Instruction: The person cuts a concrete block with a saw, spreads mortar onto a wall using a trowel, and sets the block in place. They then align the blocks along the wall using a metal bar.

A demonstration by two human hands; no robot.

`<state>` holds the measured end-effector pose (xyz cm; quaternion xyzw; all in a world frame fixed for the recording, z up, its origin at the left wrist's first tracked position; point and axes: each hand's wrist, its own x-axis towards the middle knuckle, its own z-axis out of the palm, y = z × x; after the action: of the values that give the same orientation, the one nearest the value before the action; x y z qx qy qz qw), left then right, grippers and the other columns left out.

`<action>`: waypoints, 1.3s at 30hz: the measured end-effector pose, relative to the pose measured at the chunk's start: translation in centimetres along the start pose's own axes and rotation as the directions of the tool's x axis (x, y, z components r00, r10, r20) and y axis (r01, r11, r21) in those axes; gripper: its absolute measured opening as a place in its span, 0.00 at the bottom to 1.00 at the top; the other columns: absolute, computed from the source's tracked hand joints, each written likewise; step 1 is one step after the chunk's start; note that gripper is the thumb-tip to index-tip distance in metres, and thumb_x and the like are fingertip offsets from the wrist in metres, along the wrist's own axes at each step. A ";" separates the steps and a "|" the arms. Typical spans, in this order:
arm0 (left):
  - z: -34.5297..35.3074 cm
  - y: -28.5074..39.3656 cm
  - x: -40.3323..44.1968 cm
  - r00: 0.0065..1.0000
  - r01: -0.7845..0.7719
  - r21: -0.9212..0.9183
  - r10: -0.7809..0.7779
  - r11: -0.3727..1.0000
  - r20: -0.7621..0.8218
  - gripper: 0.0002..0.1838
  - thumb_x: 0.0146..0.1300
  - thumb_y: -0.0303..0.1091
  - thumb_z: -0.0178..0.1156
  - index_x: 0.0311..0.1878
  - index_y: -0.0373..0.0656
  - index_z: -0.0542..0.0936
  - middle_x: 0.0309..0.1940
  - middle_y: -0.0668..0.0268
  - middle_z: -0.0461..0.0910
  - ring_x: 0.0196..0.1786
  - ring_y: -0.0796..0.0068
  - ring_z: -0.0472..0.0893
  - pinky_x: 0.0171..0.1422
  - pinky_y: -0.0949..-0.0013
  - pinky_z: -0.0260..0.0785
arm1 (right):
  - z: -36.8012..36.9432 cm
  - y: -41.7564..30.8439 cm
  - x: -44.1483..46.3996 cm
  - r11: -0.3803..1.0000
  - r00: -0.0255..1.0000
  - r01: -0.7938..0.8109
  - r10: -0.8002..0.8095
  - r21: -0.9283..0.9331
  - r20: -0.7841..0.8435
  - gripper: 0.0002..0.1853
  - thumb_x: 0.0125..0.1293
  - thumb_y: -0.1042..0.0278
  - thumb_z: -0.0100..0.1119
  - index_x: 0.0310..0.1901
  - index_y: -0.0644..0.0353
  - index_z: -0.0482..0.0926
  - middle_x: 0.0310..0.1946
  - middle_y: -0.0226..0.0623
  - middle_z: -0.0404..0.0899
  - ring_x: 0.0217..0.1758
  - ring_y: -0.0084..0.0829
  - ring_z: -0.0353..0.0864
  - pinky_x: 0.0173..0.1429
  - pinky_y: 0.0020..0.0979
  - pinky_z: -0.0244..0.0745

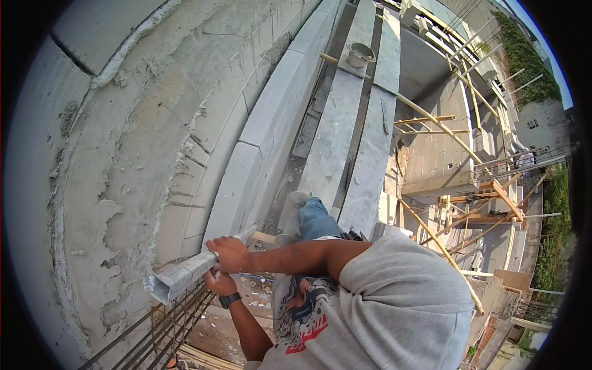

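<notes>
A grey, dusty box-section metal bar (188, 269) with a hollow open end lies slantwise at the lower left, close to the wall. My right hand (230, 254) is closed over its upper side, fingers wrapped around the edge. Just below, my left hand (220, 283), with a dark watch on the wrist, grips the same bar from underneath; part of its fingers is hidden. Beside the bar rises a block wall (166, 135) with rough, smeared mortar patches and a ledge of pale blocks (268, 123).
Long scaffold planks (333, 117) run away along the wall with a gap between them. On them stand a bucket (359, 55) and a slim tool (385, 117). Bamboo poles (431, 123) cross at the right. Steel rebar (179, 317) lies below my hands.
</notes>
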<state>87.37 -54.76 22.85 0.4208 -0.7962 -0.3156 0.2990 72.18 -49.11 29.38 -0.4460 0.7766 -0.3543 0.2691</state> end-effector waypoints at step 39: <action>0.6 0.9 0.6 0.998 -0.047 -0.074 0.044 0.996 -0.034 0.22 0.60 0.30 0.72 0.55 0.31 0.81 0.52 0.48 0.84 0.52 0.52 0.86 0.53 0.57 0.80 | -3.0 -0.6 -0.5 0.998 0.980 -0.061 0.063 -0.018 0.190 0.34 0.59 0.49 0.73 0.55 0.61 0.64 0.45 0.58 0.82 0.49 0.61 0.84 0.53 0.52 0.79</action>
<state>86.22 -54.71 23.26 0.3959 -0.7883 -0.3317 0.3344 70.52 -47.94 31.75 -0.4551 0.7630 -0.2968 0.3502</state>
